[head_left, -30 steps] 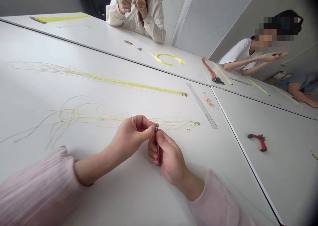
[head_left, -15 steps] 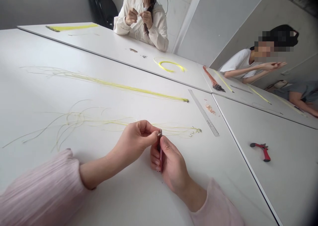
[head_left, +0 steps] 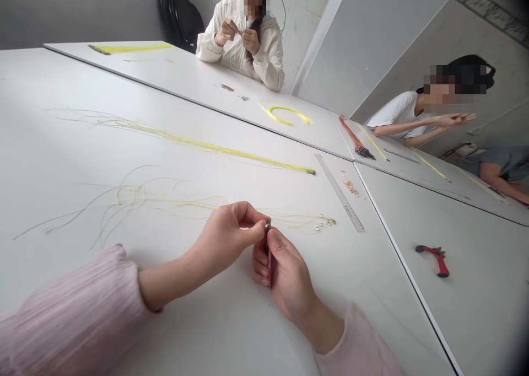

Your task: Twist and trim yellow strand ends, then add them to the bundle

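red-handled pliers, steel ruler, white-shirted co-worker

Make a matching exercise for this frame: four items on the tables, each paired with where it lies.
Things:
1. red pliers
2. steel ruler
3. yellow coil
4. orange bundle

Places:
A. nearest the person in the white T-shirt
B. on the near table, by the tip of the long yellow bundle
C. on the right-hand table
D. on the far table, in front of the person in the cream jacket

Pairs: 1-C, 2-B, 3-D, 4-A
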`<move>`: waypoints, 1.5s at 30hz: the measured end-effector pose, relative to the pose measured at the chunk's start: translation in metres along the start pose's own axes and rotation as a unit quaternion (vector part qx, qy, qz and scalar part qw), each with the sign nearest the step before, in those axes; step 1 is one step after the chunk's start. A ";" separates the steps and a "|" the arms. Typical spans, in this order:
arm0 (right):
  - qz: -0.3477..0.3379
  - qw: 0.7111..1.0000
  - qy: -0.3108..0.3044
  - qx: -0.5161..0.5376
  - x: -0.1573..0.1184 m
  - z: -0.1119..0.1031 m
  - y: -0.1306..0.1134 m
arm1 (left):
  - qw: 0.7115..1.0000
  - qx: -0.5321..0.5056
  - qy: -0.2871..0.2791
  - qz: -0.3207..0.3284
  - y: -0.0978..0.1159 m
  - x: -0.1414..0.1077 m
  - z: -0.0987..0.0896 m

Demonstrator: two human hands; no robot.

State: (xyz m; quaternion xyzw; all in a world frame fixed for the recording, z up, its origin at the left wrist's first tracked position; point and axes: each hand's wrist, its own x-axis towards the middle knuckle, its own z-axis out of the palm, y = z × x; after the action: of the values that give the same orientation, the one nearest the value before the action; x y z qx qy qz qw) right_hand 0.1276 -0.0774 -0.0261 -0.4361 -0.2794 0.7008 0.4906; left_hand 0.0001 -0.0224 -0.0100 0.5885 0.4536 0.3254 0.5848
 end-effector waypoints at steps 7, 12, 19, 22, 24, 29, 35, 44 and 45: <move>0.011 1.000 -0.007 -0.004 0.000 -0.004 -0.002 | 1.000 0.004 0.000 0.003 -0.001 0.002 0.000; 0.011 1.000 -0.012 -0.025 -0.001 -0.006 -0.003 | 1.000 0.014 -0.007 0.006 -0.002 0.002 -0.001; 0.008 0.999 -0.030 -0.027 -0.001 -0.008 -0.005 | 1.000 0.009 -0.011 0.001 0.000 0.003 -0.002; 0.006 0.999 -0.031 -0.033 -0.001 -0.008 -0.006 | 1.000 0.020 -0.011 0.001 0.001 0.002 -0.003; 0.006 0.999 -0.028 -0.038 -0.001 -0.008 -0.006 | 0.999 0.031 -0.008 0.000 0.001 0.002 -0.003; 0.013 0.999 -0.020 -0.045 0.000 -0.009 -0.006 | 0.999 0.040 -0.005 0.002 0.002 0.002 -0.004; 0.021 0.998 -0.032 -0.052 -0.002 -0.010 -0.010 | 0.998 0.065 -0.010 0.008 0.005 0.004 -0.007; 0.025 0.996 -0.032 -0.084 0.000 -0.014 -0.012 | 0.994 0.105 -0.013 0.023 0.007 0.004 -0.008; 0.025 0.996 -0.033 -0.085 0.000 -0.014 -0.013 | 0.994 0.106 -0.015 0.024 0.007 0.004 -0.009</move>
State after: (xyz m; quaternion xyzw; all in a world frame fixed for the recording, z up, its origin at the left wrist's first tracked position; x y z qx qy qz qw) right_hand 0.1457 -0.0732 -0.0223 -0.4594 -0.3429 0.7009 0.4243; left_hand -0.0052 -0.0146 -0.0028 0.6626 0.4627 0.2803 0.5180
